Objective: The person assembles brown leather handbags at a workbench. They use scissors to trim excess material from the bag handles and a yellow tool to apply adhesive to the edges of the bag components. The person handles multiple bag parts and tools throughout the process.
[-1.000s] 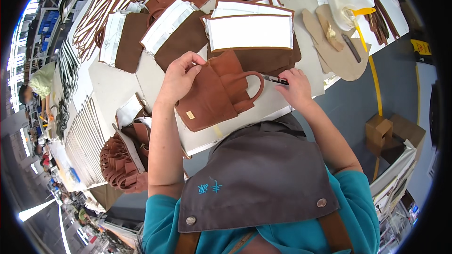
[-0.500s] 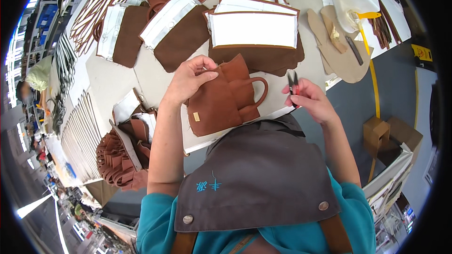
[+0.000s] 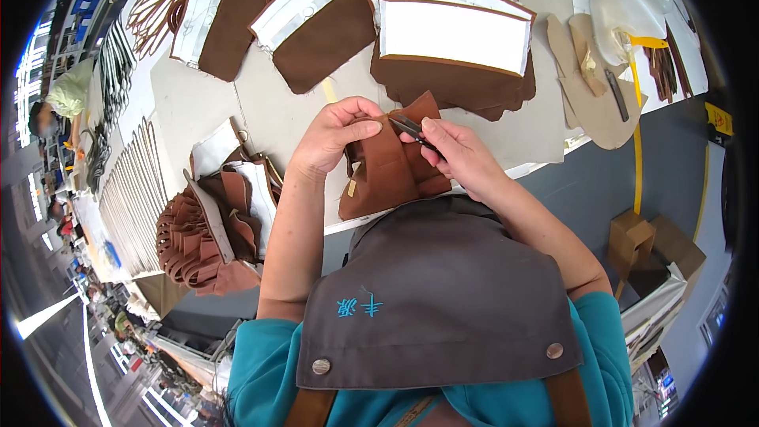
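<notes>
translucent plastic jug (image 3: 628, 8), cardboard box (image 3: 630, 236) at right, yellow stripe (image 3: 638, 170) along grey floor (image 3: 589, 194)

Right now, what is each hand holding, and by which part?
The left hand pinches the brown leather piece at its upper edge; the right hand grips the snips by their handle end, blades toward that edge.

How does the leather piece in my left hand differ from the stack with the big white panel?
Colour: the leather piece is reddish brown; the stack shows white and dark brown. State: the leather piece is pinched in your left hand, with scissors in your right hand at its edge; the stack lies on the table, untouched. Both show brown material.
</notes>
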A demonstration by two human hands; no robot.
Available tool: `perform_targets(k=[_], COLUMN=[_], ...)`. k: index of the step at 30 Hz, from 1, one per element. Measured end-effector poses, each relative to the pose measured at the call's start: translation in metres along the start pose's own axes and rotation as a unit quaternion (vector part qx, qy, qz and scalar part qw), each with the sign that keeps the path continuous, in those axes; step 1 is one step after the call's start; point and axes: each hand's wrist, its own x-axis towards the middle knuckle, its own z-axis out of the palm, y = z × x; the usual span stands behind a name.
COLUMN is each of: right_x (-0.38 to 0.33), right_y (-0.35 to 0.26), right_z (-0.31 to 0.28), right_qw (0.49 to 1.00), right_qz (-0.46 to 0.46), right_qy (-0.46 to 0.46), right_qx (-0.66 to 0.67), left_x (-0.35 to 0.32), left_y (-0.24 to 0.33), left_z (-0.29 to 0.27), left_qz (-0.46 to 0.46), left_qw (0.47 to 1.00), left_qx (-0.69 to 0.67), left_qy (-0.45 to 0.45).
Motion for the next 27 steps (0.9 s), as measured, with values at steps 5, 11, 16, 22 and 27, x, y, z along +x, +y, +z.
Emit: perform_targets(k=[5,11,16,22,27], right_x=[-0.002,-0.003,-0.001,0.001,0.005], right_y=[-0.004,-0.005,0.0,0.001,0.001], right_z=[0.001,0.0,-0.006,-0.012,-0.01], right_qw=[1.0,0.998,0.98,0.98,0.988], right_qz=[0.01,0.013,0.038,0.04,-0.001], right_qy=[-0.003,-0.011,-0.056,-0.062,-0.036], right_qx=[0.014,0.065,0.188,0.187,0.148], left_x=[-0.002,-0.001,-0.002,0.0,0.003], left_y=[0.0,-0.001,-0.001,-0.004,-0.007], left_z=[0.003,0.004,0.008,0.014,0.017], left_qz=[0.001,0.007,0.013,0.024,0.023], left_qw=[1.0,1.0,1.0,1.0,0.999], left_qx=[0.005,0.012,0.022,0.018,-0.005], left_qy=[0.001,-0.004,-0.017,0.002,0.027])
